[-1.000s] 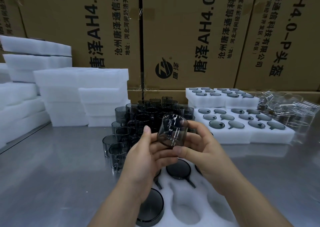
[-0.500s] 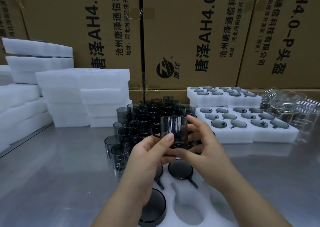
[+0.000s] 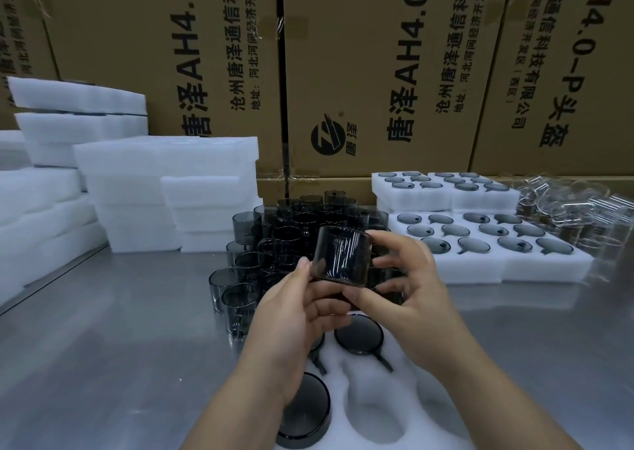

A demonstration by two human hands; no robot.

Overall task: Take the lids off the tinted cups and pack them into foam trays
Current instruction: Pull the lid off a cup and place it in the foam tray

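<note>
I hold one smoke-tinted cup (image 3: pixel 341 255) upright in front of me, above the near foam tray (image 3: pixel 374 415). My left hand (image 3: pixel 302 316) grips its lower left side, thumb up along the wall. My right hand (image 3: pixel 408 285) pinches its base and right side, its upper fingers spread loose. Behind the held cup stands a dense cluster of tinted cups (image 3: pixel 291 230) on the steel table. The near foam tray has two packed cups (image 3: pixel 358 334) showing dark round faces and empty pockets to the right.
Filled foam trays (image 3: pixel 487 240) lie at the right, with a heap of clear lids (image 3: pixel 576 209) beyond them. Stacks of blank foam (image 3: pixel 164 189) stand at the left. Cardboard boxes (image 3: pixel 377 72) wall off the back. A dark cup (image 3: pixel 302 412) sits at the tray's near-left edge.
The cup has been turned from tilted toward me to upright and raised slightly. My right fingers have shifted from its top and side down toward its base.
</note>
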